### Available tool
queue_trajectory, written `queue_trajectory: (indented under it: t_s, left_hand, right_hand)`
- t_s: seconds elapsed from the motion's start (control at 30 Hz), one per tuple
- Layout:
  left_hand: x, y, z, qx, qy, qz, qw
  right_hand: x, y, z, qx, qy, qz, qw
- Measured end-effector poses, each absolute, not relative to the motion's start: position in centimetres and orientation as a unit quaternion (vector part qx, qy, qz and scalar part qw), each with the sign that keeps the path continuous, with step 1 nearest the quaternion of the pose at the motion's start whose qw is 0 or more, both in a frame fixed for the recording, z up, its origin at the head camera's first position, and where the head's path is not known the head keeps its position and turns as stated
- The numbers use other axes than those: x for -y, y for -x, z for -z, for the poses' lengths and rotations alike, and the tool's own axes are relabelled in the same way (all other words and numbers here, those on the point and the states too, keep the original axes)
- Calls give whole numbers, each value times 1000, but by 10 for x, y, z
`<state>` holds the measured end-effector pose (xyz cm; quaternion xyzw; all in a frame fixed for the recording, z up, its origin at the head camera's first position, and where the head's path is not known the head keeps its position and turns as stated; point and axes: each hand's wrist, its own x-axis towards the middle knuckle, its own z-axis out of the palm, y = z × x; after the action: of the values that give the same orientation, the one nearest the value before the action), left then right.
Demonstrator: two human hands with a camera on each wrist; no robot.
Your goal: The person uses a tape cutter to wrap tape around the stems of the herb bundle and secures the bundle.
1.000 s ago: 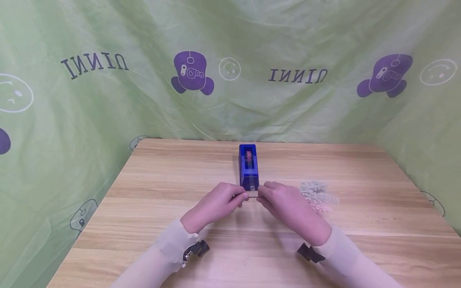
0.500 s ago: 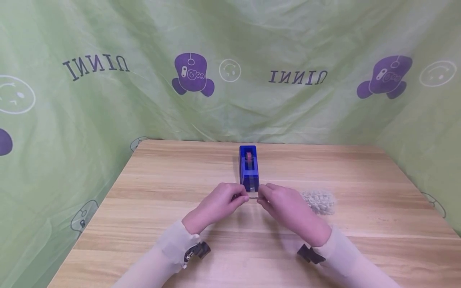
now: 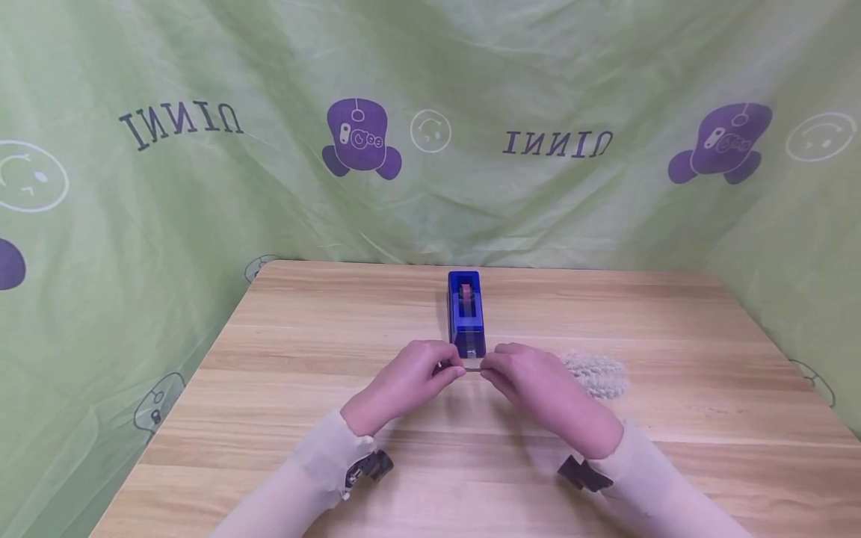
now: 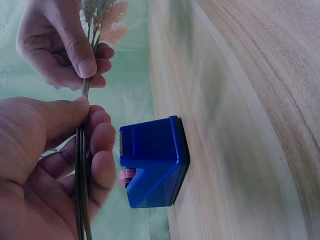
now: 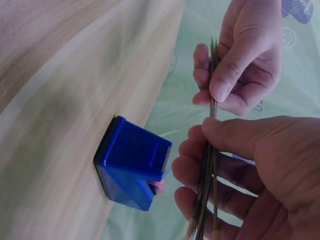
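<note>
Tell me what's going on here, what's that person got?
The person has a bunch of thin stems pinched between finger and thumb on both sides. The left grip and the right grip are close together, with only a short bit of stem showing between them. Fluffy pale tops stick out past the right grip. A blue tape dispenser stands on the wooden table, just beyond; neither grip holds it. I can't tell whether the stems have tape on them.
</note>
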<state>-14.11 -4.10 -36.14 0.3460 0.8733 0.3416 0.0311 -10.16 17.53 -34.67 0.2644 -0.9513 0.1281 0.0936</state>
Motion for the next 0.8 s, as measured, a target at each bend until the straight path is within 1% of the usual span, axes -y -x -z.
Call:
queue_trajectory:
  t_s: [0.17,0.57,0.8]
  left_hand:
    - [41,141,362,-881,-341,-325,27]
    - [39,140,360,-882,-320,-341,53]
    - [39,141,361,-876,-319,-358,49]
  right_hand:
    - [-175,104,346,952,-258,-143,85]
    - [-173,105,349,948,-262,-118,135]
    - [-173,107,351,947,-265,-113,138]
